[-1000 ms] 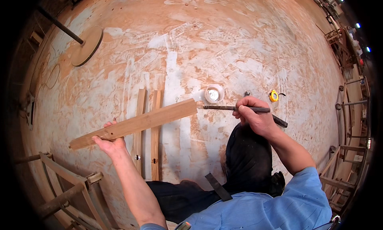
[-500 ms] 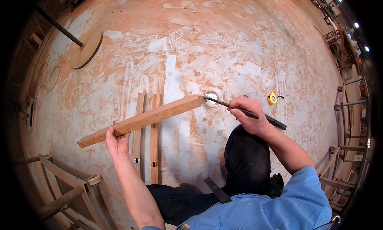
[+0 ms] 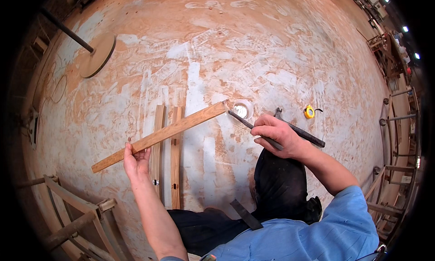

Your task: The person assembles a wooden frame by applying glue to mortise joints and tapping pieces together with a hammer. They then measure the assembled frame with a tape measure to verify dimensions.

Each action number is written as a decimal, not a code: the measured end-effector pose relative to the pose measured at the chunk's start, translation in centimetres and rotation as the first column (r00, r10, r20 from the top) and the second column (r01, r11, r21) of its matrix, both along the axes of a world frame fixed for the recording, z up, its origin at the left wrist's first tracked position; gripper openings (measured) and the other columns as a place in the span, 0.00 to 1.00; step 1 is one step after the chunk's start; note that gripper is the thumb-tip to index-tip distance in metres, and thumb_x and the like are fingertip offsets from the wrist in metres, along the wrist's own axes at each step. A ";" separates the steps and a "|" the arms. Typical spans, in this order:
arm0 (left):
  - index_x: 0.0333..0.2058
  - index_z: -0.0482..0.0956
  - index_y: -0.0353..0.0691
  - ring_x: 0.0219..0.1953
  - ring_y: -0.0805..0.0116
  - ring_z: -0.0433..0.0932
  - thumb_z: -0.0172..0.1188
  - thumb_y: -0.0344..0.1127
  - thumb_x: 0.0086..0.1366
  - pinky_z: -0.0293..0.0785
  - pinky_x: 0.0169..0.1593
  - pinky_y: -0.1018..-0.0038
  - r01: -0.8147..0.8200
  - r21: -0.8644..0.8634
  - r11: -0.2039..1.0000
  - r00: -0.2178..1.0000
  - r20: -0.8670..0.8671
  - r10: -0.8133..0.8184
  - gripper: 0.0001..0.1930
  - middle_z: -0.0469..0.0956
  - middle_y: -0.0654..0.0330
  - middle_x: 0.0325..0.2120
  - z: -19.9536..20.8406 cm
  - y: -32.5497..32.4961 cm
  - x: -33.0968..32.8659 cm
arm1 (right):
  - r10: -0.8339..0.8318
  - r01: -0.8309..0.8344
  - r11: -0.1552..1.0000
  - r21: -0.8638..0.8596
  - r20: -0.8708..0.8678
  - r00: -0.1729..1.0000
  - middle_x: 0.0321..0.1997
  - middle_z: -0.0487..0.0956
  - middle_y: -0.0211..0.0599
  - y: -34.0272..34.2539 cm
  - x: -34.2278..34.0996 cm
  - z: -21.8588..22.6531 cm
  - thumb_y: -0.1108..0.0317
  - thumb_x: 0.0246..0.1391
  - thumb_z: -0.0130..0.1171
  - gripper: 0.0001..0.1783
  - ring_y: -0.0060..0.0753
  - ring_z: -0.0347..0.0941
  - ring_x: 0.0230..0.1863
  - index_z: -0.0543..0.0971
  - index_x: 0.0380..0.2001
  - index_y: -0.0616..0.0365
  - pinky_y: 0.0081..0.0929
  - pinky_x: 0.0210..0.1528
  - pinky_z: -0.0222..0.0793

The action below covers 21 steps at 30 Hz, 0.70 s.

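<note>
You hold a wooden bar [image 3: 181, 127] and dark tool [image 3: 241, 119].
Head view: your left hand [image 3: 137, 162] grips the bar, slanting toward two o'clock; your right hand [image 3: 278, 135] clasps the tool, a pale tub [image 3: 249, 108] at that hand's ten o'clock.

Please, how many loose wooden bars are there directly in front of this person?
3. One wooden bar slants in the left grip; the left floor bar and right floor bar lie apart beneath it. Others could be hidden under the person.
</note>
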<state>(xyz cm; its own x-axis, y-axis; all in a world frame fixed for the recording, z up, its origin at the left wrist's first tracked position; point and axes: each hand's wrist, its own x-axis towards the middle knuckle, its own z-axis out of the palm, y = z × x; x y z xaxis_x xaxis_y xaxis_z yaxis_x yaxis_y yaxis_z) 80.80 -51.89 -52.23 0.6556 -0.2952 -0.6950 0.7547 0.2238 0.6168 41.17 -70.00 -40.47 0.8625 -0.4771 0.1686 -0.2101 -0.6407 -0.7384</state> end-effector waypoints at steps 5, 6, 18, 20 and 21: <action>0.41 0.75 0.44 0.38 0.63 0.76 0.59 0.43 0.65 0.74 0.47 0.54 0.006 0.032 0.999 1.000 -0.010 -0.005 0.11 0.76 0.59 0.34 -0.1 -0.1 0.0 | -0.108 0.106 0.993 0.054 0.040 0.993 0.37 0.75 0.41 -0.7 -0.2 -0.1 0.77 0.52 0.60 0.10 0.39 0.73 0.39 0.77 0.40 0.60 0.30 0.41 0.69; 0.40 0.75 0.44 0.37 0.63 0.76 0.59 0.43 0.65 0.74 0.47 0.55 0.002 0.031 1.000 1.000 -0.010 -0.001 0.11 0.76 0.59 0.34 -0.1 -0.1 -0.1 | -0.094 0.092 0.994 0.053 0.054 0.994 0.37 0.75 0.41 -0.7 -0.1 -0.1 0.77 0.52 0.60 0.10 0.39 0.73 0.38 0.77 0.40 0.60 0.30 0.41 0.69; 0.39 0.75 0.43 0.38 0.63 0.76 0.60 0.44 0.64 0.74 0.46 0.56 0.036 0.048 0.998 0.999 0.027 -0.037 0.12 0.76 0.59 0.34 0.0 0.2 0.2 | -0.068 0.063 0.994 0.084 0.069 0.995 0.37 0.74 0.40 -0.6 0.2 -0.2 0.77 0.52 0.59 0.10 0.38 0.72 0.39 0.76 0.39 0.61 0.29 0.41 0.68; 0.40 0.75 0.43 0.39 0.63 0.75 0.60 0.45 0.65 0.74 0.46 0.58 0.018 0.074 0.997 1.000 0.020 -0.020 0.13 0.76 0.59 0.36 0.2 0.2 0.1 | -0.026 0.021 0.997 0.080 0.057 0.998 0.38 0.74 0.40 -0.6 -0.2 0.0 0.77 0.52 0.59 0.10 0.38 0.72 0.38 0.76 0.40 0.61 0.30 0.41 0.68; 0.41 0.75 0.42 0.39 0.62 0.75 0.60 0.45 0.65 0.74 0.46 0.58 0.011 0.087 0.996 1.000 0.020 -0.013 0.13 0.76 0.59 0.36 0.4 0.1 0.2 | -0.047 0.039 0.995 0.092 0.085 0.995 0.38 0.74 0.40 -0.6 -0.1 0.0 0.77 0.52 0.59 0.10 0.39 0.72 0.39 0.76 0.40 0.61 0.30 0.41 0.68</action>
<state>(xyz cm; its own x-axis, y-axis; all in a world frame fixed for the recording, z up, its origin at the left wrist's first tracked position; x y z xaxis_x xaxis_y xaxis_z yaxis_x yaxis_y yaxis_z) 80.99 -51.78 -51.82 0.6668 -0.2418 -0.7050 0.7439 0.1598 0.6488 41.03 -70.62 -40.49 0.8248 -0.5300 0.1971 -0.1682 -0.5627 -0.8094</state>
